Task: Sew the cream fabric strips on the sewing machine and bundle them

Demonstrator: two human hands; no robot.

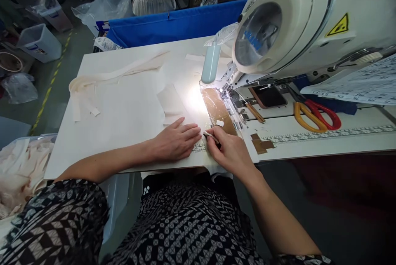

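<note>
One smooth white table (pixel 133 104) bears one glossy, rounded machine (pixel 305 22) and one limp, creased strip (pixel 117 74). Of two bare hands, the left hand (pixel 175 141) lies flat, fingers straight, gripping nothing visible; the right hand (pixel 232 149) has fingers closed. One pair of double-looped scissors (pixel 310 119). One thin, angular cloth (pixel 171 102) lies at the left thumb; one slim dark tool (pixel 213 137) is pinched in the right.

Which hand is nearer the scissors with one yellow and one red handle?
Right. The right hand, pinching a small dark object, is left of the scissors; the left hand lies flat over the white tabletop, farther left.
</note>
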